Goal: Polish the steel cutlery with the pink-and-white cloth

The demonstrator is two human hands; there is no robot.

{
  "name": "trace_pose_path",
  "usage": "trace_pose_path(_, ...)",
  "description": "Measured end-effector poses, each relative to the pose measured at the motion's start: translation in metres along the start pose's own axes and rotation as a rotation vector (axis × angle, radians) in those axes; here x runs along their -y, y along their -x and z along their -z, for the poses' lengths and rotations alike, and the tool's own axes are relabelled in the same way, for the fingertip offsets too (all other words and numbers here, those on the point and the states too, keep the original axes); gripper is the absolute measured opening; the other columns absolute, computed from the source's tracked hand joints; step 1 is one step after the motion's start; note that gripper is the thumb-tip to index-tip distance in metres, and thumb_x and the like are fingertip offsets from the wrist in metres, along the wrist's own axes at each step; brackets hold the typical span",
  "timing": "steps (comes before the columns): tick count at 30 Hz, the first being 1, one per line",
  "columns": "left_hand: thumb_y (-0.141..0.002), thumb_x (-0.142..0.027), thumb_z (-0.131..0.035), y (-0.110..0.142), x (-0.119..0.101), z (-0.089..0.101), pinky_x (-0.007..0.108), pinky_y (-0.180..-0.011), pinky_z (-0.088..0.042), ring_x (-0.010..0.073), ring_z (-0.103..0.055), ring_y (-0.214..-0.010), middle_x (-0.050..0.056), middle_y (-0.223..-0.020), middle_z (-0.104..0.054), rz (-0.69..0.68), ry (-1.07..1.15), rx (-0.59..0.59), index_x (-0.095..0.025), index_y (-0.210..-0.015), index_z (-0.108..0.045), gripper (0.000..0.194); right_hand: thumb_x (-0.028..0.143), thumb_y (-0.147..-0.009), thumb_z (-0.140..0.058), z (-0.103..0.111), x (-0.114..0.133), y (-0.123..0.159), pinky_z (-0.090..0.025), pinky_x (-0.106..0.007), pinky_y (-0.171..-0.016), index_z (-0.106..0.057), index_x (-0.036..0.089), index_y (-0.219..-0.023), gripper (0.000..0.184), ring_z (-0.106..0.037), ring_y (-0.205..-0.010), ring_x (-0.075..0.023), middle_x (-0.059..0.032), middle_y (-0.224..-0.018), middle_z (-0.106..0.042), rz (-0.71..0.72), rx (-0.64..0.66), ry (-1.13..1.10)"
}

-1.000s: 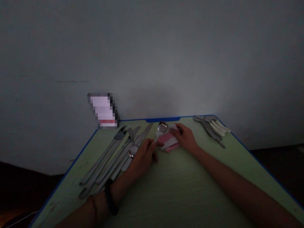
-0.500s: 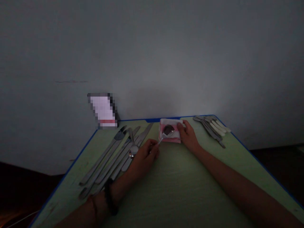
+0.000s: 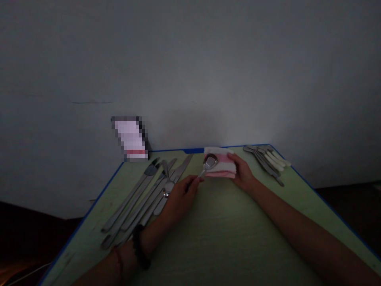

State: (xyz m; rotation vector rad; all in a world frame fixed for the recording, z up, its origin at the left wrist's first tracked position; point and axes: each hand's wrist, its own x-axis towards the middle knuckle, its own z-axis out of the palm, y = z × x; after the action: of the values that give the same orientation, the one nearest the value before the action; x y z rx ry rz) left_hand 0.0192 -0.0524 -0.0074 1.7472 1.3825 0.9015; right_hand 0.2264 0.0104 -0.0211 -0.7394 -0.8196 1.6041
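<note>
My left hand (image 3: 181,194) pinches the thin handle of a small metal spoon (image 3: 209,162). The spoon's bowl rests against a folded pink and white cloth (image 3: 222,167) near the far edge of the green table (image 3: 226,234). My right hand (image 3: 244,174) grips the right side of that cloth, fingers curled on it. A dark band sits on my left wrist.
Several long metal knives and other cutlery (image 3: 139,198) lie in a row left of my left hand. More cutlery with white handles (image 3: 268,159) lies at the far right corner. A blurred card (image 3: 131,138) stands against the grey wall at the table's far left.
The cloth went from bunched under the spoon to lying folded at the far edge, and my right hand shifted right with it. The spoon's bowl now lies against the cloth's left side.
</note>
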Motion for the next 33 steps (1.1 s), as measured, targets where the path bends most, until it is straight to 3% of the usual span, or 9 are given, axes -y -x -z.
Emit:
trace_pose_path(6, -0.088, -0.045, -0.040, 0.000, 0.005, -0.001, 0.023, -0.051, -0.033, 0.0145, -0.047, -0.059, -0.001, -0.061, -0.050, 0.061, 0.223, -0.019, -0.018, -0.102, -0.066, 0.040, 0.025, -0.074, -0.058, 0.001, -0.002, -0.002, -0.055, -0.036, -0.070, -0.056, 0.018, -0.088, 0.016, -0.067, -0.076, -0.0217, -0.0033, -0.076, -0.070, -0.004, -0.076, -0.041)
trace_pose_path(14, -0.086, -0.035, -0.046, 0.000, 0.002, 0.000, 0.026, -0.063, -0.040, 0.0177, -0.054, -0.070, 0.001, -0.074, -0.060, -0.038, 0.013, -0.041, -0.020, -0.094, -0.065, 0.025, 0.022, -0.073, -0.056, 0.002, -0.003, -0.002, -0.055, -0.036, -0.072, -0.055, 0.019, -0.082, 0.010, -0.067, -0.079, -0.0219, -0.0043, -0.077, -0.070, -0.006, -0.027, -0.019)
trace_pose_path(20, -0.091, -0.042, -0.035, 0.002, 0.004, -0.003, 0.023, -0.048, -0.032, 0.0126, -0.044, -0.050, -0.004, -0.056, -0.048, -0.011, 0.079, 0.098, -0.018, -0.095, -0.062, 0.037, 0.025, -0.073, -0.055, 0.004, -0.002, -0.003, -0.055, -0.038, -0.072, -0.056, 0.018, -0.091, 0.019, -0.067, -0.082, -0.0236, -0.0055, -0.083, -0.071, 0.005, -0.005, -0.010)
trace_pose_path(25, -0.090, -0.044, -0.035, 0.003, 0.002, -0.003, 0.022, -0.046, -0.031, 0.0121, -0.043, -0.046, -0.005, -0.051, -0.045, 0.002, 0.021, 0.097, -0.017, -0.089, -0.063, 0.038, 0.045, -0.081, -0.042, 0.006, 0.001, -0.001, -0.053, -0.042, -0.075, -0.057, 0.019, -0.093, 0.032, -0.065, -0.090, -0.0247, -0.0074, -0.090, -0.070, 0.018, 0.062, -0.012)
trace_pose_path(33, -0.089, -0.036, -0.037, 0.004, 0.002, -0.002, 0.023, -0.049, -0.032, 0.0137, -0.049, -0.051, -0.001, -0.060, -0.056, -0.086, -0.155, 0.117, -0.019, -0.087, -0.065, 0.033, 0.040, -0.081, -0.053, -0.001, -0.011, 0.006, -0.052, -0.036, -0.078, -0.059, 0.019, -0.101, 0.030, -0.064, -0.085, -0.0188, -0.0055, -0.099, -0.068, -0.062, 0.261, 0.082)
